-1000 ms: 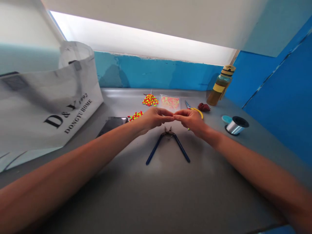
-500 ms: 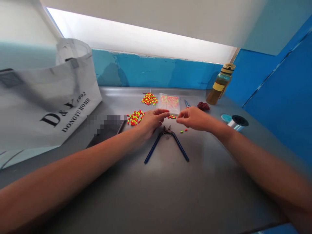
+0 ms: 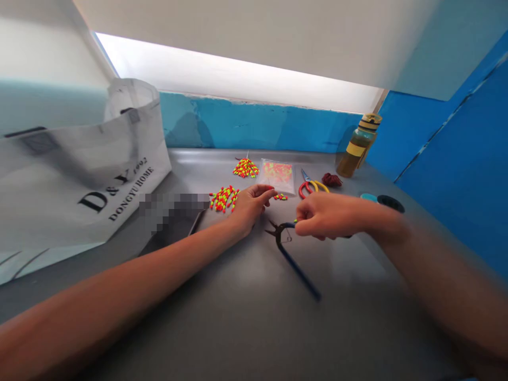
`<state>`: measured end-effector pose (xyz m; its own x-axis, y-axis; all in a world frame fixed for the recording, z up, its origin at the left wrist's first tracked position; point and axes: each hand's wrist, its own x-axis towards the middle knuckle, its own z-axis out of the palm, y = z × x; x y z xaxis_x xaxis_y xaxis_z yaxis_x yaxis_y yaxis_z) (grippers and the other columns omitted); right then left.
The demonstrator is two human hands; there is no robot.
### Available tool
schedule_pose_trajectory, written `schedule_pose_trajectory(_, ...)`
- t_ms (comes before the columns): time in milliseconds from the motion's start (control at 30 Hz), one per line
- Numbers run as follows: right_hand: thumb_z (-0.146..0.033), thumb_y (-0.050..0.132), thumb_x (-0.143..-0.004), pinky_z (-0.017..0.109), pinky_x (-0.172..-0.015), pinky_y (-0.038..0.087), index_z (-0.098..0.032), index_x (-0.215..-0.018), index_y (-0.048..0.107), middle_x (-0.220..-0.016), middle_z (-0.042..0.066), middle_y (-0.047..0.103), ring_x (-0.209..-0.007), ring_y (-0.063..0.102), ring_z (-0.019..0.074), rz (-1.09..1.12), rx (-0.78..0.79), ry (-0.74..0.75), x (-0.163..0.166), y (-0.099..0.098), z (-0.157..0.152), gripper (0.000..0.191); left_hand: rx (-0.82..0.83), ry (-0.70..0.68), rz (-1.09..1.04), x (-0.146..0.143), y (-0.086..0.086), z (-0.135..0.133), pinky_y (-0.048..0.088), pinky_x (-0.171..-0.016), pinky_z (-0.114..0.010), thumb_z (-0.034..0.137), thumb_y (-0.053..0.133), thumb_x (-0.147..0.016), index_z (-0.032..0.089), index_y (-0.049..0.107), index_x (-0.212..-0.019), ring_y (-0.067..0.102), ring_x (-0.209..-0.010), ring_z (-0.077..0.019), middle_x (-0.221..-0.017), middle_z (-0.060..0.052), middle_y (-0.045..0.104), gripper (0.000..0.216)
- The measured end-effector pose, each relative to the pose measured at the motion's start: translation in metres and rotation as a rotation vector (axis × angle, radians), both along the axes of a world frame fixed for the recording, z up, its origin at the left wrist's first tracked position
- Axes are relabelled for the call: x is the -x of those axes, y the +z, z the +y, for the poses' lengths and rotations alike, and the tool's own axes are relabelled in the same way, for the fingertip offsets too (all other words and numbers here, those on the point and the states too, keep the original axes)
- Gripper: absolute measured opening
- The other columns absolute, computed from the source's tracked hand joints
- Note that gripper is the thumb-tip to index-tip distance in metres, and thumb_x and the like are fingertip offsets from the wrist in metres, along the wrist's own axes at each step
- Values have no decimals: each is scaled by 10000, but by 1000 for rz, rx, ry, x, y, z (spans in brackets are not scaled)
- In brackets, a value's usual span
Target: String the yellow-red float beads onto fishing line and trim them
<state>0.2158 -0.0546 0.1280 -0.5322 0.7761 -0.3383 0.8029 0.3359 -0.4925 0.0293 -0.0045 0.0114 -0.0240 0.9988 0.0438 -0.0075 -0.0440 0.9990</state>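
My right hand [image 3: 325,217] is closed around one blue handle of the pliers [image 3: 296,262], whose jaws point left at the middle of the grey table. The other handle trails toward me. My left hand [image 3: 250,203] rests on the table with its fingers loosely curled, fingertips close to a few red-and-yellow beads [image 3: 280,197]. A larger pile of the same beads [image 3: 223,197] lies just left of that hand. Whether the left fingers pinch anything is hidden.
A white printed bag [image 3: 79,174] stands at the left. Farther back lie another bead cluster [image 3: 245,168], a clear bead packet [image 3: 278,174], scissors [image 3: 311,185], a dark red lump [image 3: 331,180] and an amber bottle [image 3: 357,145]. A line spool [image 3: 391,203] sits right.
My hands have drawn apart. The right hand dropped onto the pliers, closed on one handle and swung them round to the right. The left hand settled onto the table by the beads.
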Motion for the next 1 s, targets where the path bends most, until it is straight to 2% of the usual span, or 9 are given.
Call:
schedule_pose_trajectory(33,-286,684,-822,292,-435,284,-206,-625,650,-479,9,568,-416,456,116,37,-18,-14,-6,12,-2,215,0,-6,4,0,0,0,360,-516,-255,447,759,-727,186,701,-942,513,-591,-118,-733,-17,638,343)
schedule_pose_trajectory(100,-296,703,-820,292,-453,290,-203,-720,709,-520,12,579,-456,482,127,121,-208,-66,-15,28,-1,137,-1,-16,22,0,1,-1,354,-518,-257,431,748,-742,187,705,-941,509,-591,-116,-742,-21,651,318)
schedule_pose_trajectory(167,-320,700,-837,295,-481,304,-186,-791,720,-570,24,597,-493,500,135,201,-412,-204,-20,32,7,142,-3,-32,53,0,2,-2,348,-522,-258,407,734,-760,189,711,-941,512,-600,-116,-759,-25,671,285)
schedule_pose_trajectory(367,-364,669,-858,305,-567,335,-171,-879,708,-792,88,692,-654,565,192,242,-640,-324,-24,-9,50,197,2,-80,38,0,4,-5,350,-530,-251,390,705,-785,184,715,-952,510,-626,-110,-875,-45,718,266)
schedule_pose_trajectory(533,-326,552,-925,305,-578,316,-192,-725,611,-710,63,656,-593,514,173,77,-412,-251,-23,-29,64,248,21,-104,39,1,4,-4,351,-526,-245,440,697,-800,170,718,-957,500,-628,-106,-910,-56,722,313)
schedule_pose_trajectory(667,-241,540,-897,292,-601,337,-192,-732,563,-758,59,654,-665,528,183,153,-410,-259,-19,-35,64,174,26,-120,44,1,5,-4,340,-517,-243,468,694,-800,170,727,-942,504,-627,-107,-907,-61,727,332)
schedule_pose_trajectory(800,-174,553,-821,249,-560,371,-190,-808,580,-797,31,655,-682,547,158,360,-115,-382,-11,-39,61,34,6,-121,38,1,4,-4,344,-516,-248,482,694,-796,173,729,-912,511,-626,-114,-936,-77,737,332)
schedule_pose_trajectory(900,-155,591,-781,226,-630,457,-191,-865,615,-887,43,690,-777,619,163,452,139,-439,-7,-37,54,94,-5,-97,-3,2,2,-2,355,-526,-251,476,709,-785,177,719,-896,518,-639,-117,-962,-80,742,320)
schedule_pose_trajectory(1000,-213,655,-790,257,-678,500,-200,-897,649,-879,59,709,-807,654,196,459,211,-401,-4,-36,49,108,-9,-107,-14,2,0,-1,358,-532,-255,476,723,-775,183,714,-899,523,-647,-120,-981,-79,746,318)
